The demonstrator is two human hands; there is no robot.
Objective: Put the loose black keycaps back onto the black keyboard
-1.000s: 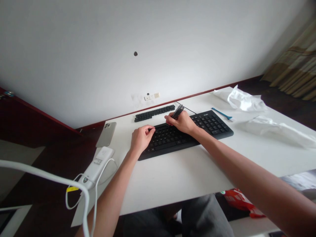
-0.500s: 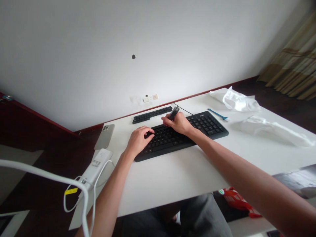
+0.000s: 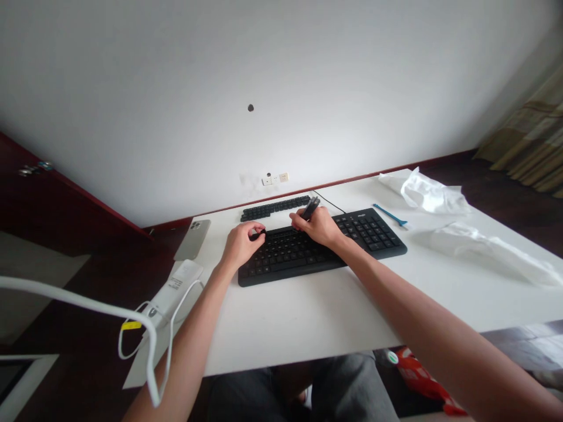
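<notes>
A black keyboard [image 3: 299, 253] lies at a slant on the white desk. Over its left end, my left hand [image 3: 243, 241] is closed, with thumb and fingertips pinching a small black keycap [image 3: 258, 235]. My right hand [image 3: 319, 225] is wrapped round a dark grey tool [image 3: 311, 207] above the middle of the keyboard. Metal prongs stick up from the tool's top end; its lower end is hidden by the fingers. Behind the keyboard, several loose black keycaps [image 3: 275, 208] stand in tidy rows.
A blue brush [image 3: 390, 216] lies right of the keyboard, near crumpled white wrapping [image 3: 433, 193]. On the left are a phone [image 3: 192, 240] and a white power strip [image 3: 173, 290] with a looping white cable [image 3: 88, 303]. The wall has sockets [image 3: 275, 179] behind the desk [image 3: 308, 316].
My left hand has moved left and slightly up, away from the keys, with the small keycap between its fingers. My right hand keeps its grip over the keyboard. The camera view has shifted slightly.
</notes>
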